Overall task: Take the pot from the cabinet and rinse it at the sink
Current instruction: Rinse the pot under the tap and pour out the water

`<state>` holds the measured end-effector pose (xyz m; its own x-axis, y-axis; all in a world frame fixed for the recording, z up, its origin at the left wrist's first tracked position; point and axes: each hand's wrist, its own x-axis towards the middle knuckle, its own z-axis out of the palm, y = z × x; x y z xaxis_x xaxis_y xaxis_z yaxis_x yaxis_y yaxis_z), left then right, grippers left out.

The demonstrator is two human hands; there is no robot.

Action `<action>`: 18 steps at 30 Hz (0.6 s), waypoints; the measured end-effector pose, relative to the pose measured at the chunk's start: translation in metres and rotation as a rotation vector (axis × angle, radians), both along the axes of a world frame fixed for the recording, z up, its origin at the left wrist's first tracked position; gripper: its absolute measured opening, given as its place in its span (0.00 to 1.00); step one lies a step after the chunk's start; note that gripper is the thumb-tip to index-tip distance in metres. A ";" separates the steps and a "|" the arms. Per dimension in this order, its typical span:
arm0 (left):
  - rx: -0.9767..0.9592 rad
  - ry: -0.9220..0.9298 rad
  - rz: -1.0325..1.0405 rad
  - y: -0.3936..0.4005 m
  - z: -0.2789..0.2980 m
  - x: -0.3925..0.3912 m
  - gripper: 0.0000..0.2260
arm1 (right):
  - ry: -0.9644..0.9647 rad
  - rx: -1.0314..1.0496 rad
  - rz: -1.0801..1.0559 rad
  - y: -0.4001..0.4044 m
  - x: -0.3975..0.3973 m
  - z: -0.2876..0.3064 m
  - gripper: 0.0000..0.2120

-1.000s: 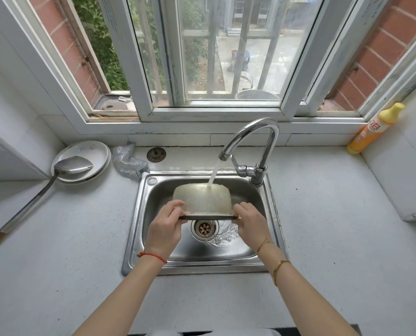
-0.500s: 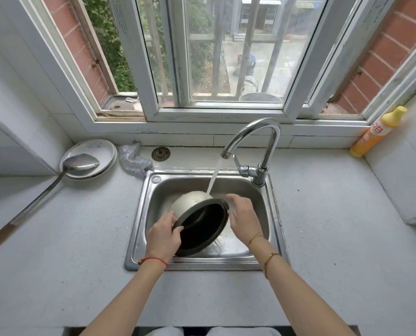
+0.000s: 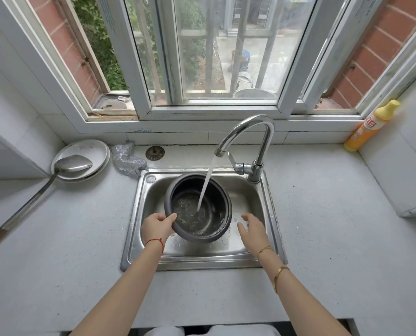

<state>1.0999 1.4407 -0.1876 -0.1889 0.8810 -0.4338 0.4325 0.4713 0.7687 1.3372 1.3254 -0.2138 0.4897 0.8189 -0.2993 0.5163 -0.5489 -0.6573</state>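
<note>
Over the sink (image 3: 270, 214), head view: pot (image 3: 198, 207) sits mouth-up, tilted a bit toward the person, w/ tap (image 3: 248, 139) water running straight into it, probably so the inside gets rinsed. Left hand (image 3: 157, 227) grips the near-left rim, thumb inside, to steady it under the stream; right hand (image 3: 253, 230) is open, fingers spread, just beside the pot and apart from it, holding nothing.

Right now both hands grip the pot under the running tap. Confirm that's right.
Not quite. In the head view only the left hand grips the pot; the right hand is open beside it, not touching. The tap is running into the pot.
</note>
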 end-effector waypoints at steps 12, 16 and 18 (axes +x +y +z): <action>-0.369 -0.551 0.214 -0.006 0.002 0.017 0.04 | 0.377 0.101 -0.281 0.020 -0.015 0.019 0.15; -0.299 -0.494 0.187 -0.008 -0.005 0.019 0.06 | 0.457 0.110 -0.308 0.023 -0.016 0.023 0.15; -0.245 -0.452 0.162 -0.009 -0.007 0.019 0.07 | 0.578 0.091 -0.349 0.023 -0.016 0.021 0.14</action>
<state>1.1193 1.4317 -0.1945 -0.0611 0.7190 -0.6923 -0.0094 0.6931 0.7208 1.3216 1.3481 -0.1929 0.5121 0.6763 -0.5295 -0.1291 -0.5488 -0.8259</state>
